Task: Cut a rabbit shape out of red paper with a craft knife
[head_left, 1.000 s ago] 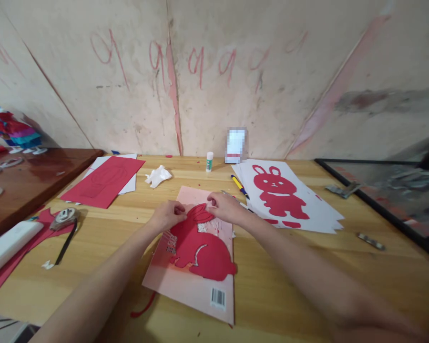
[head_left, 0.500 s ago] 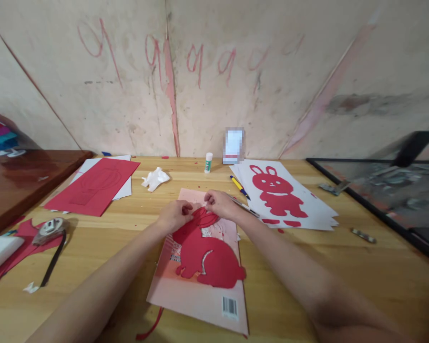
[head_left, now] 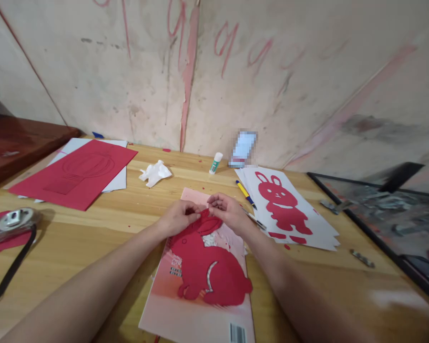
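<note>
A red paper rabbit cutout (head_left: 221,269) lies on a pink book (head_left: 186,317) in front of me, with a curved slit cut along its haunch. My left hand (head_left: 180,216) is closed on the paper at the rabbit's head and ear, thumb and fingers pinched together. My right hand (head_left: 226,209) meets it from the other side, its thumb and fingertips pinching at the ear tips; its outer fingers are loosely curled. The fingertips of the two hands nearly touch and partly hide the ears. Pencil lines show on the ear and eye.
White sheets bearing a red rabbit (head_left: 284,202) lie right, beside a yellow-blue utility knife (head_left: 245,193) and a pen (head_left: 256,221). A glue stick (head_left: 215,163), phone (head_left: 243,148) and crumpled tissue (head_left: 155,173) stand behind. Red paper (head_left: 82,176) and a tape measure (head_left: 14,224) are left.
The view has shifted, so the table objects sit differently in the frame. My hands remain at the rabbit's ears, with the right hand's fingers slightly more raised.
</note>
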